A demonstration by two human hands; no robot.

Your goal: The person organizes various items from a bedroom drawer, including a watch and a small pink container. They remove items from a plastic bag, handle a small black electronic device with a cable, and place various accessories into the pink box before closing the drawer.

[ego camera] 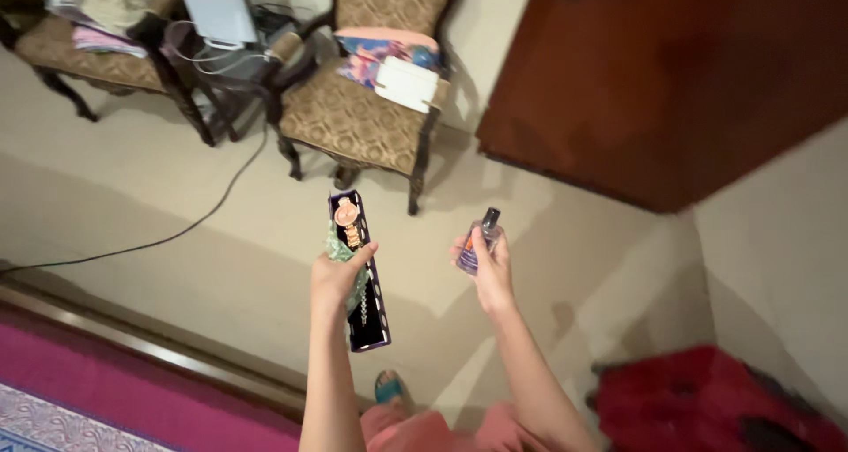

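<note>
Left hand [338, 274] grips open box [371, 315] (watch [350, 222] inside); right hand [488, 267] holds bottle [479, 240].

long dark watch box [364, 275], labelled clear bottle [477, 244]

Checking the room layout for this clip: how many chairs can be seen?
2. One padded chair stands at top centre with cushions on its seat; a second chair is at the top left corner, partly cut off by the frame edge. Others may lie out of view.

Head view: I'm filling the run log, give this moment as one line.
left hand: holds open watch box | right hand: holds small glass bottle | armchair beyond
</note>
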